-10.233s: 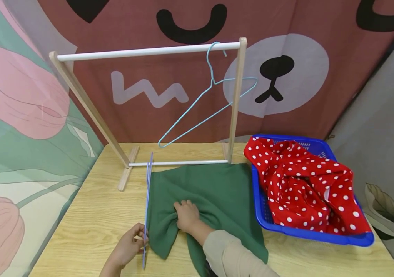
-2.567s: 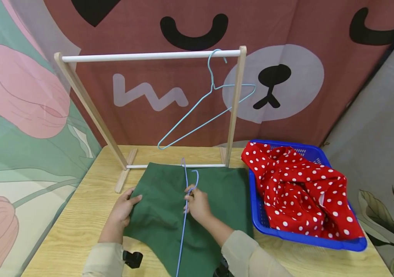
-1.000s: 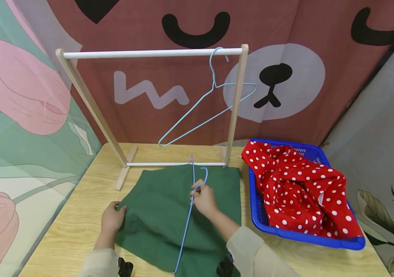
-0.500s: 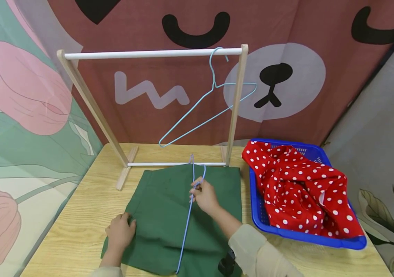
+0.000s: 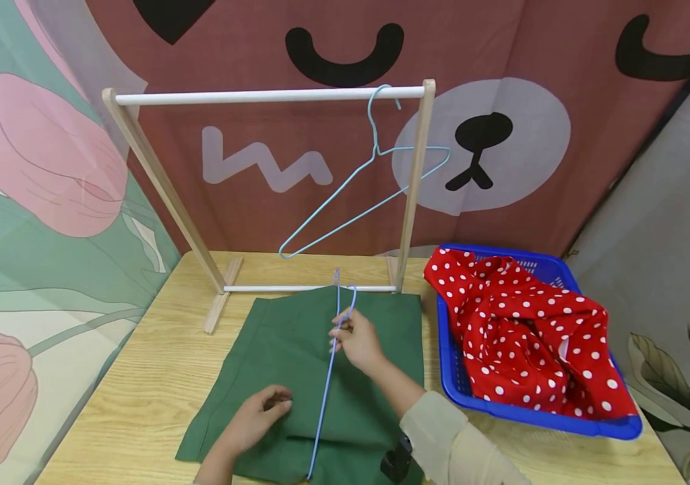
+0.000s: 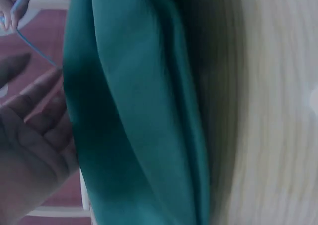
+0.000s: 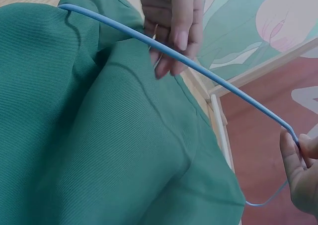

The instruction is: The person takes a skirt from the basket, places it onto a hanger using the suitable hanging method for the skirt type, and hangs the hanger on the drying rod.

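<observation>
A green cloth garment lies spread on the table, its exact kind unclear. My right hand pinches a lilac-blue wire hanger just below its hook. The hanger stands edge-on over the garment, and cloth lies on both sides of it. Over the garment's lower left part is my left hand, its fingers loosely bent around nothing. The left wrist view shows this left hand beside a green fold. In the right wrist view the hanger's bar runs slanting above the rumpled cloth.
Behind the garment stands a wooden rack with a white top rail. A light blue hanger hangs near its right post. At right, a blue basket holds a red polka-dot cloth.
The left hand has let go of the garment's left edge and moved right, toward the hanger. That edge now lies flatter, down to the lower left. The right hand keeps hold of the hanger.
</observation>
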A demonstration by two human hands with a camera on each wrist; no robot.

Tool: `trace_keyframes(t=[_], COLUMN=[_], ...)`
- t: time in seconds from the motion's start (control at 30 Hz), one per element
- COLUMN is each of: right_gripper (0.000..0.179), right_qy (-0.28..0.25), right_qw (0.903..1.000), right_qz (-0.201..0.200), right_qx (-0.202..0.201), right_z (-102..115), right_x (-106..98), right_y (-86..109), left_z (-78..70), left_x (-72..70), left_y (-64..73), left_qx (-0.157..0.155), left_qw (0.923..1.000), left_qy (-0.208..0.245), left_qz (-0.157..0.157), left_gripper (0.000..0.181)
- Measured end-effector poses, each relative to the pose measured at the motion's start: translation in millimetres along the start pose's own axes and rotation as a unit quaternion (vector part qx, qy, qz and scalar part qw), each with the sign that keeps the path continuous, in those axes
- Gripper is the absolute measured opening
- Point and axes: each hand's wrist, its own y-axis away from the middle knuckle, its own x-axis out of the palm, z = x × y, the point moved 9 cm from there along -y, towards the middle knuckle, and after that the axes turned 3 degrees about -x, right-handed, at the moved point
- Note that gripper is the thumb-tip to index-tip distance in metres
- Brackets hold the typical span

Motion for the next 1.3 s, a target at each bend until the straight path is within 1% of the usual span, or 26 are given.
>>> trace_keyframes(t=[0.1, 0.17, 0.23, 0.33, 0.47, 0.57, 0.67, 0.8, 0.9, 0.97, 1.13, 1.3], right_gripper=[0.015, 0.014, 0.014, 0.014, 0.014, 0.013, 0.011, 0.009, 0.008, 0.008, 0.008, 0.011], right_qy=[-0.006, -0.011, -0.023, -0.039, -0.045, -0.049, -0.056, -0.055, -0.062, -0.072, -0.087, -0.103], right_qw=[1.0, 0.9999, 0.9997, 0.9992, 0.9989, 0.9987, 0.9984, 0.9985, 0.998, 0.9973, 0.996, 0.9945], right_qz=[0.001, 0.0, 0.0, 0.0, 0.002, 0.001, -0.001, -0.001, 0.004, 0.007, 0.012, 0.02], right_qx=[-0.002, -0.003, -0.005, -0.009, -0.012, -0.011, -0.009, -0.009, -0.01, -0.012, -0.016, 0.002], right_z=[3.1, 5.0, 6.9, 9.9, 14.3, 19.5, 30.4, 43.0, 41.6, 37.0, 28.8, 26.2], right_x=[0.3, 0.5, 0.9, 1.3, 1.1, 0.1, -1.1, -2.1, -2.0, -1.4, 1.3, 3.3], right_y=[-0.5, -0.8, -1.2, -1.6, -2.2, -2.1, 0.5, 3.7, 2.0, -0.2, -4.6, -4.7], left_z=[-9.1, -15.3, -21.8, -31.4, -41.9, -47.3, -51.3, -55.4, -56.2, -55.4, -53.3, -52.1], left_x=[11.5, 16.1, 19.6, 24.9, 31.2, 36.0, 40.5, 44.7, 46.6, 47.4, 46.7, 45.0], left_y=[3.5, 5.8, 8.0, 11.2, 14.9, 17.4, 19.4, 20.6, 20.5, 20.0, 18.1, 16.7], left_qx=[0.006, 0.008, 0.011, 0.011, 0.014, 0.019, 0.027, 0.049, 0.059, 0.058, 0.053, 0.045], left_qw=[0.9971, 0.9926, 0.9881, 0.9814, 0.9748, 0.9676, 0.96, 0.951, 0.9456, 0.9434, 0.9466, 0.9516], left_qy=[0.06, 0.1, 0.129, 0.158, 0.178, 0.202, 0.224, 0.247, 0.262, 0.271, 0.27, 0.263], left_qz=[0.047, 0.067, 0.083, 0.109, 0.133, 0.15, 0.166, 0.179, 0.183, 0.183, 0.169, 0.153], left_gripper=[0.038, 0.039, 0.039, 0.04, 0.04, 0.039, 0.04, 0.042, 0.041, 0.04, 0.038, 0.036])
